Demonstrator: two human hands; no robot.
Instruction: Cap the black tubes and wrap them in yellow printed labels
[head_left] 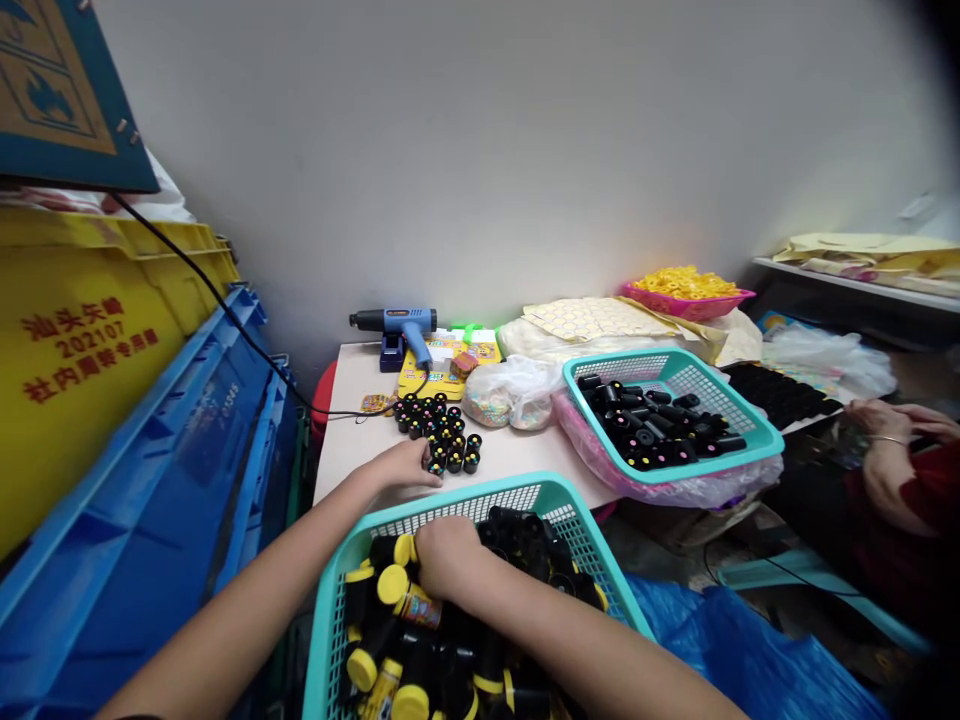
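Head view: blue crates [150, 480] stacked far left, by wall. Left hand [409, 465] on table [352, 420], fingers closing on container at edge of upright black cluster [439, 430]. Right hand [446, 555] curled inside near teal basket [525, 497], apparently grasping yellow-capped container [409, 595]. Second teal basket [750, 440] right; co-worker's hands [892, 420] beyond.

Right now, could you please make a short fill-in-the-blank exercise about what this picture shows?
1. The right hand reaches into the near ____ basket.
2. The left hand touches the black containers standing on the ____.
3. The blue heat gun lies near the ____.

Missing words: teal; table; wall
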